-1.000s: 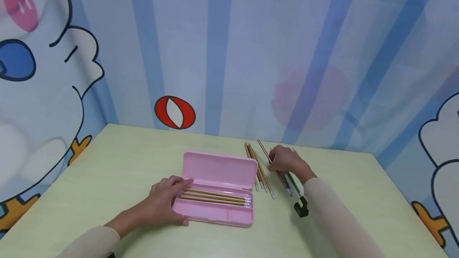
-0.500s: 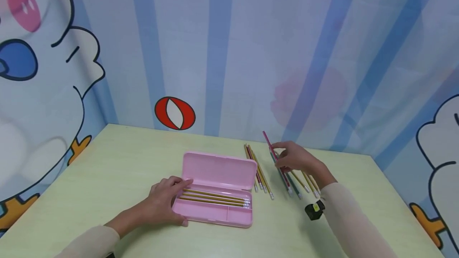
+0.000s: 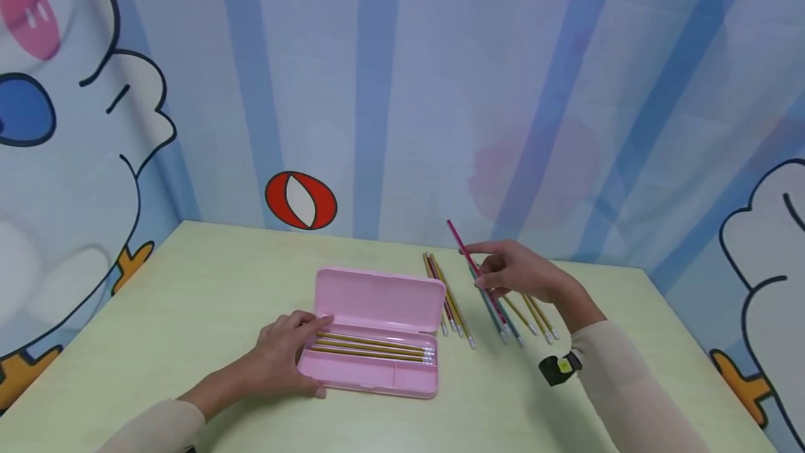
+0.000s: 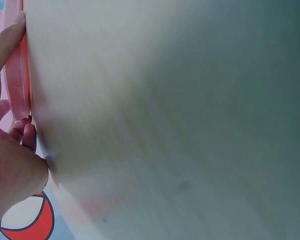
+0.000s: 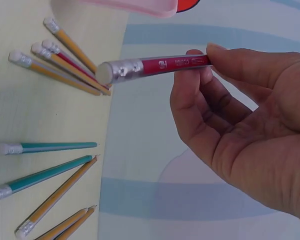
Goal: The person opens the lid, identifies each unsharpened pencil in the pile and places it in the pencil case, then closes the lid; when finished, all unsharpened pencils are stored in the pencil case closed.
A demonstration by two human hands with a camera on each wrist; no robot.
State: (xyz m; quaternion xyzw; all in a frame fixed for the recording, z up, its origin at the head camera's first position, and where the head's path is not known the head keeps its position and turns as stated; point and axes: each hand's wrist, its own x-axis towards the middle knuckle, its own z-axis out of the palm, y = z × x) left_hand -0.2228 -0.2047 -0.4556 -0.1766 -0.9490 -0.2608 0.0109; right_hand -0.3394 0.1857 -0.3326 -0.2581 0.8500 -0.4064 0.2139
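A pink pencil case [image 3: 355, 374] lies with its lid raised on the table. Several yellow pencils [image 3: 367, 351] lie side by side in its rear compartment. My left hand [image 3: 277, 358] holds the case's left end, thumb at the front edge and fingers by the hinge. To the right of the case, my right hand [image 3: 522, 272] pinches a red pencil [image 5: 175, 64] between thumb and fingers, its eraser end tipped down. Beneath that hand lie two green pencils [image 5: 60, 146] and several yellow pencils [image 5: 57, 197], partly covered in the head view.
Between the case and my right hand is a small group of yellow pencils [image 3: 462, 317] with a red one among them. The pale table [image 3: 251, 271] ends at the back against a printed curtain [image 3: 409, 124] with blue stripes.
My right hand has lifted the red pencil off the loose pencils and shifted slightly up, uncovering yellow and green ones below. My left hand stays on the case.
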